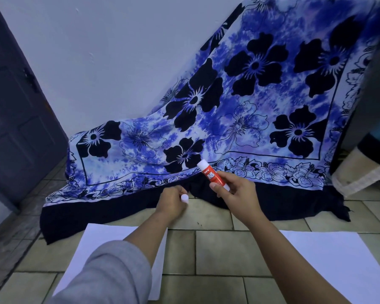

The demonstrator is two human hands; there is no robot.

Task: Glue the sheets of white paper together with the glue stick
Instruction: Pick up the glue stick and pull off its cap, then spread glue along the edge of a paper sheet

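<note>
The right hand (pixel 239 194) holds the glue stick (pixel 213 175) by its lower end, with thumb and fingers curled around the red body. The stick's long axis is slanted: the white end points to about 10 or 11 o'clock, away from the person, and the held end points to about 4 or 5 o'clock. The left hand (pixel 173 202) is just beside it, at 9 o'clock from the right hand, and pinches a small white piece, which I take to be the cap (pixel 185 198); so the stick seems to be open, though I cannot tell whether glue is already turned out. Both hands are above the tiled floor (pixel 217 255), in front of the blue flowered cloth (pixel 250 106). The two sheets lie flat and well apart from each other, nearer to the person than the hands. The left sheet (pixel 105 244) is at about 7 o'clock from the stick, partly under the left forearm and its grey sleeve (pixel 110 270). The right sheet (pixel 329 260) is at about 4 or 5 o'clock, on the side of the hand that holds the stick. In my judgement the white end must first be turned down and toward the person before it can touch either sheet.
</note>
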